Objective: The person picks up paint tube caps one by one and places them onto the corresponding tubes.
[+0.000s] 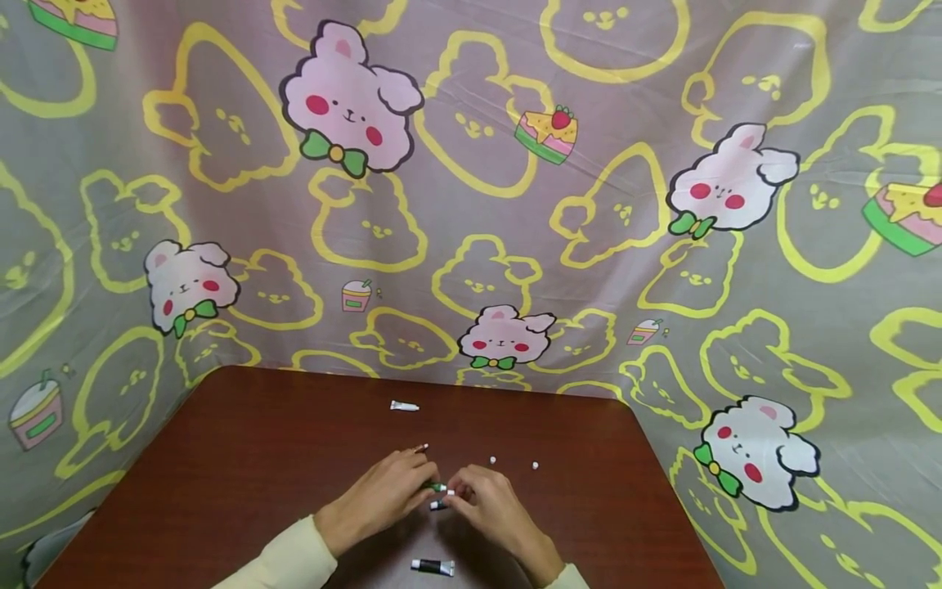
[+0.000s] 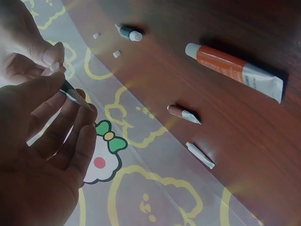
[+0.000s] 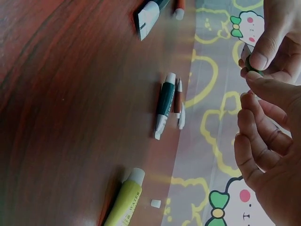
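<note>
Between the thumb and fingers of my left hand is a small green paint tube, its neck toward the right hand. My right hand pinches a small white cap at the tube's end; whether cap and neck touch I cannot tell. Just below the hands in the head view lies a dark tube. A black-banded tube is nearer the front. The left hand partly covers a brown tube; the left wrist view shows it beside a white tube.
Two loose white caps lie beyond the right hand. The white tube is toward the back of the brown table. An orange tube and a yellow tube show in the wrist views. Patterned cloth hangs behind.
</note>
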The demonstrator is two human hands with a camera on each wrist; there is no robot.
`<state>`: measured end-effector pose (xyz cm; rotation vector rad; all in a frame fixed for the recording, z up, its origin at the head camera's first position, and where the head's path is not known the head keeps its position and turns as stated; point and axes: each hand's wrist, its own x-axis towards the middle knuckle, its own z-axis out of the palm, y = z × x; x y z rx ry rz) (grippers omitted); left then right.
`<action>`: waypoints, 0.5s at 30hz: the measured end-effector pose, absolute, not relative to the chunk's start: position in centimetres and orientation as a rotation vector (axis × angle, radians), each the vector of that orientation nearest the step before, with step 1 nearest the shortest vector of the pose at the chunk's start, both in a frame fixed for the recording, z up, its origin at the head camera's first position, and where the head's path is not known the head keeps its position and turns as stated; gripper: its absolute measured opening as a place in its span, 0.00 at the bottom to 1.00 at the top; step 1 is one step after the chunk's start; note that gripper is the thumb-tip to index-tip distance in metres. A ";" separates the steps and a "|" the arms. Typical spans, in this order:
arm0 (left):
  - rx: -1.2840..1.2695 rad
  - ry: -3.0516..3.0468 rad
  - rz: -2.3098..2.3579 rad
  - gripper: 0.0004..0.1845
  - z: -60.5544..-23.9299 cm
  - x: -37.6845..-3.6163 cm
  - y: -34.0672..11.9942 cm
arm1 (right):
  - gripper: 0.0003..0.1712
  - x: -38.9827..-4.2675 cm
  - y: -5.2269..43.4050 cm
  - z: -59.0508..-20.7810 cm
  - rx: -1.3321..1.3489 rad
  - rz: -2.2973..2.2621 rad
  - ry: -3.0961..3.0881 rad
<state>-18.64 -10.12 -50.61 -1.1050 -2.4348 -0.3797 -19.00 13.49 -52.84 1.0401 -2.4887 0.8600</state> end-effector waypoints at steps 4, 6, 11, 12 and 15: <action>-1.122 -2.417 -0.380 0.09 -50.7 -18.6 -10.0 | 0.09 -19.1 13.4 -52.9 1.028 0.855 -2.470; -1.126 -2.414 -0.369 0.10 -50.7 -18.6 -10.0 | 0.10 -19.1 13.3 -52.9 1.036 0.840 -2.452; -1.127 -2.437 -0.332 0.10 -50.7 -18.4 -9.9 | 0.11 -19.1 13.1 -53.1 1.052 0.827 -2.419; -1.126 -2.441 -0.327 0.10 -50.7 -18.3 -9.8 | 0.11 -19.1 13.1 -53.2 1.055 0.836 -2.416; -1.120 -2.441 -0.318 0.10 -50.6 -18.2 -9.7 | 0.11 -19.1 13.1 -53.2 1.048 0.893 -2.420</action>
